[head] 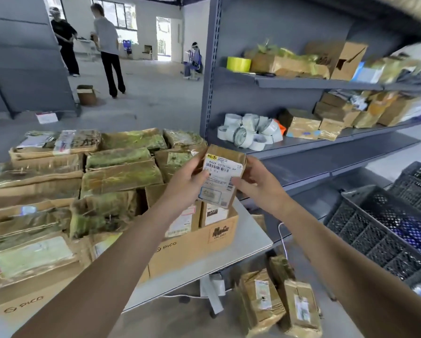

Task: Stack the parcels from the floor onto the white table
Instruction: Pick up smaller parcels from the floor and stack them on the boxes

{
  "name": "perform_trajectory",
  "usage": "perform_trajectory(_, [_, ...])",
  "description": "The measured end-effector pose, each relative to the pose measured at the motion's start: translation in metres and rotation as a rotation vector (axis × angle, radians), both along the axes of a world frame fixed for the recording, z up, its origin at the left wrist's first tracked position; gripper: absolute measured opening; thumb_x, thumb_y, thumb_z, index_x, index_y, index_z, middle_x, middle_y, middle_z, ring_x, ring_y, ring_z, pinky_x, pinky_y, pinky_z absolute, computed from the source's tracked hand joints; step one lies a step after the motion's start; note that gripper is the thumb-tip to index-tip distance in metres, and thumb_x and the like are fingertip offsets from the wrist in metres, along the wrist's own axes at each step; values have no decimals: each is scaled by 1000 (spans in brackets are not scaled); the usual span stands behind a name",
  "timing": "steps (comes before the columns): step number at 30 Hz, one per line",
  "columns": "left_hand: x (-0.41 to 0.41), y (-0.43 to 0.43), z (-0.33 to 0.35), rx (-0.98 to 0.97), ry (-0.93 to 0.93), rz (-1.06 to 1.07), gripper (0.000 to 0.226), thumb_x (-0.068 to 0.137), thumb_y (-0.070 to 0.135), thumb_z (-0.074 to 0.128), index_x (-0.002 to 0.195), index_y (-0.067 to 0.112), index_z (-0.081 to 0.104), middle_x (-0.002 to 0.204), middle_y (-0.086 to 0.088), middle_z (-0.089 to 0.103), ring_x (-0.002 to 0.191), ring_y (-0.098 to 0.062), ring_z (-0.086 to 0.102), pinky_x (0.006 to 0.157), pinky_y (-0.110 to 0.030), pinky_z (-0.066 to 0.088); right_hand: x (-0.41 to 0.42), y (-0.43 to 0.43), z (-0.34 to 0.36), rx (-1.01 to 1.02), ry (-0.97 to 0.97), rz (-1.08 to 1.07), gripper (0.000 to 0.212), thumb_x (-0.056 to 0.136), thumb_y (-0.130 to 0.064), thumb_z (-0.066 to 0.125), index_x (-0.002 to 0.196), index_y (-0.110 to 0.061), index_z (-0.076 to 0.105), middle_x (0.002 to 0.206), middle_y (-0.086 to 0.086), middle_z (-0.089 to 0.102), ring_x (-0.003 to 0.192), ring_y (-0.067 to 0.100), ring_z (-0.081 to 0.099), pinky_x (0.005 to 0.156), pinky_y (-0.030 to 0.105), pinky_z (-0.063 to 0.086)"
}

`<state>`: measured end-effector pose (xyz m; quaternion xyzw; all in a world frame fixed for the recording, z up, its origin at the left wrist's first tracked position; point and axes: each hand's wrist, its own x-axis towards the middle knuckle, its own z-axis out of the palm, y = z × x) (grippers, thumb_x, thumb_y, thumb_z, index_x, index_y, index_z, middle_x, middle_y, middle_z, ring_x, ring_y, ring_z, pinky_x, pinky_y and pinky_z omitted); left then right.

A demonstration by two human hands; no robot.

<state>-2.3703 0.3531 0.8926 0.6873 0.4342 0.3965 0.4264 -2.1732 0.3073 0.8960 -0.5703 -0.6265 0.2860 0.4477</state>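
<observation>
Small labelled parcel (225, 167) held mid-air over desk (249, 240), approx above PICO box (192, 250). Left hand (187, 182) & right hand (259, 185): fingers (240, 183) curled round its sides. Prob light, stiff cardboard, tape slick; grip side faces.

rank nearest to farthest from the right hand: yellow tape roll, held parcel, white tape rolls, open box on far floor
1. held parcel, gripped in the right hand
2. white tape rolls, just beyond, slightly above
3. yellow tape roll, higher up, farther back
4. open box, far floor, left
</observation>
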Motion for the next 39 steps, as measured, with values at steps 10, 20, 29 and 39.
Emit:
perform_trajectory(10, [39, 61, -29, 137, 286, 10, 49, 96, 23, 51, 143, 26, 38, 143, 2, 45, 126, -14, 46, 101, -30, 37, 58, 61, -8, 68, -5, -307, 40, 82, -37, 75, 106, -30, 43, 97, -19, 69, 85, -5, 68, 61, 13, 52])
perform_trajectory(20, [72, 63, -57, 286, 985, -79, 57, 95, 33, 46, 148, 32, 27, 153, -5, 25, 142, -29, 16, 112, -52, 24, 87, 94, -64, -32, -209, -264, 52, 79, -40, 75, 107, -27, 34, 85, -22, 51, 77, 6, 56, 56, 17, 39])
perform_trajectory(29, [86, 61, -64, 231, 1024, 34, 58, 87, 34, 56, 141, 30, 34, 148, -2, 29, 138, -27, 24, 114, -49, 22, 92, 98, -96, -61, -214, -88, 55, 79, -35, 75, 113, -34, 32, 82, -22, 54, 72, -4, 54, 54, 7, 37])
perform_trajectory(39, [79, 66, -64, 254, 1058, 29, 67, 82, 39, 61, 140, 31, 29, 145, 4, 32, 135, -23, 26, 108, -42, 24, 68, 90, -121, -86, -257, 17, 68, 74, -30, 82, 123, -20, 36, 113, 1, 54, 97, 20, 55, 70, 27, 37])
